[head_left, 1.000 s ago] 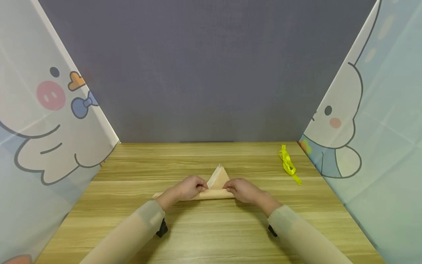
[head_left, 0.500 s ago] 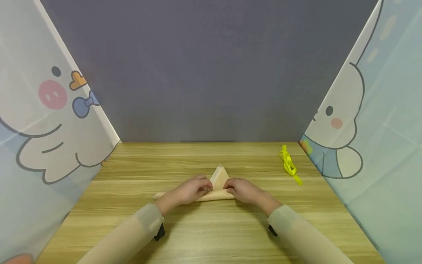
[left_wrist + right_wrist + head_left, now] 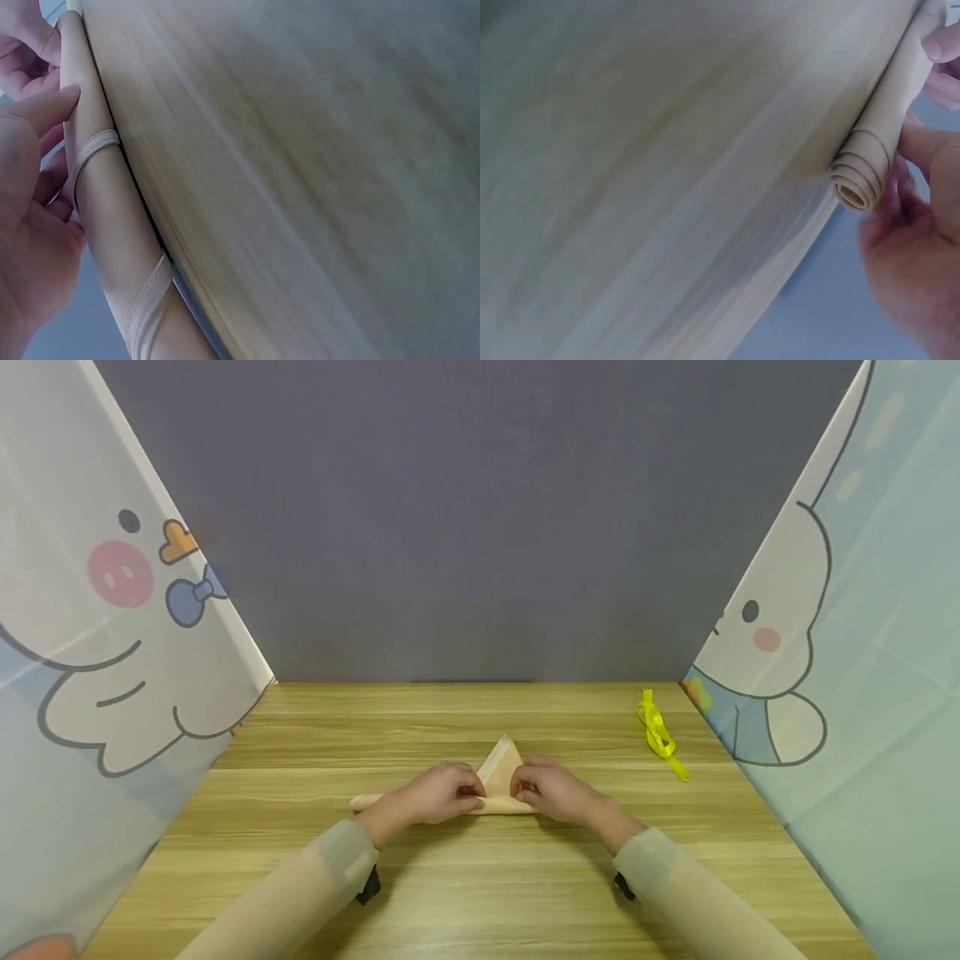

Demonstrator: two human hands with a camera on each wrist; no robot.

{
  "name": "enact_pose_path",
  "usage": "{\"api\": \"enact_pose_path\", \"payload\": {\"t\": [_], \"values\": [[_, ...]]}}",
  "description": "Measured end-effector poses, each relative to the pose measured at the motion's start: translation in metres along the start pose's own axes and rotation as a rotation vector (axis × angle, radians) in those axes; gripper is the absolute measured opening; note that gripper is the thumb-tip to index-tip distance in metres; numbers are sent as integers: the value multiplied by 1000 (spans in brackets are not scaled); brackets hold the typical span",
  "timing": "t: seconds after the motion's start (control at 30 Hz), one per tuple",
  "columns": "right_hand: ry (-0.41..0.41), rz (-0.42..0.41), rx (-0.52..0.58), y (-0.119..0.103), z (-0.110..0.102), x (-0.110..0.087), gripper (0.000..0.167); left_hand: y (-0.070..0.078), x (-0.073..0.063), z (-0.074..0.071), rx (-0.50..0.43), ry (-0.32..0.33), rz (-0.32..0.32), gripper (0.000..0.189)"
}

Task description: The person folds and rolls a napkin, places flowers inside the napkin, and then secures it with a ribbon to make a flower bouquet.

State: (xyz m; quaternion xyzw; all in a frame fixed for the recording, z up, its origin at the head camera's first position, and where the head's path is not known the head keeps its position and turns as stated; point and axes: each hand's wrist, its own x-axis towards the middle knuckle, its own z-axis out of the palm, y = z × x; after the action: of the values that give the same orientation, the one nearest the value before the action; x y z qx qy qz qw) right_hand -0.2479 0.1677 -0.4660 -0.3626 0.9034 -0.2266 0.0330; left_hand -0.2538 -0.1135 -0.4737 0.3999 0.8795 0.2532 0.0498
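A beige cloth (image 3: 501, 777) lies at mid-table, rolled into a tube along its near side, with a flat pointed corner on the far side. My left hand (image 3: 442, 793) holds the roll left of the corner; in the left wrist view its thumb presses on the rolled cloth (image 3: 112, 217) and the fingers curl behind it. On the other side my right hand (image 3: 555, 792) grips the roll near its right end. The right wrist view shows the cloth's spiral end (image 3: 853, 191) beside the right hand (image 3: 922, 225). The hands cover parts of the roll.
A bright yellow ribbon (image 3: 657, 735) lies bundled at the table's back right. The wooden table (image 3: 480, 893) meets a dark grey panel (image 3: 480, 527) at its back. Cartoon-printed curtains (image 3: 900, 652) stand on both sides.
My left hand has shifted slightly right along the roll, towards the pointed corner. The right hand stays almost in place, its fingers a little higher. The ribbon has not moved.
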Motion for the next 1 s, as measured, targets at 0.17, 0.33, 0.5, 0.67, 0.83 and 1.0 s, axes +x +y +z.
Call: {"api": "enact_pose_path", "payload": {"t": [0.17,0.33,0.5,0.67,0.83,1.0], "values": [[-31,16,73,-2,-3,-4,5,0,0,1,0,4,-24,11],[-47,52,95,-5,-4,-6,21,2,-2,1,59,1,-2,17],[-30,39,36,-2,-3,-5,11,3,1,1,98,-1,18,19],[-45,79,52,3,-6,-1,11,3,3,-2,13,-14,-90,17],[-99,136,155,11,-9,6,10,2,5,-2,-92,-3,-156,17],[-121,124,268,19,-11,13,5,-2,6,0,-87,12,-144,14]]}}
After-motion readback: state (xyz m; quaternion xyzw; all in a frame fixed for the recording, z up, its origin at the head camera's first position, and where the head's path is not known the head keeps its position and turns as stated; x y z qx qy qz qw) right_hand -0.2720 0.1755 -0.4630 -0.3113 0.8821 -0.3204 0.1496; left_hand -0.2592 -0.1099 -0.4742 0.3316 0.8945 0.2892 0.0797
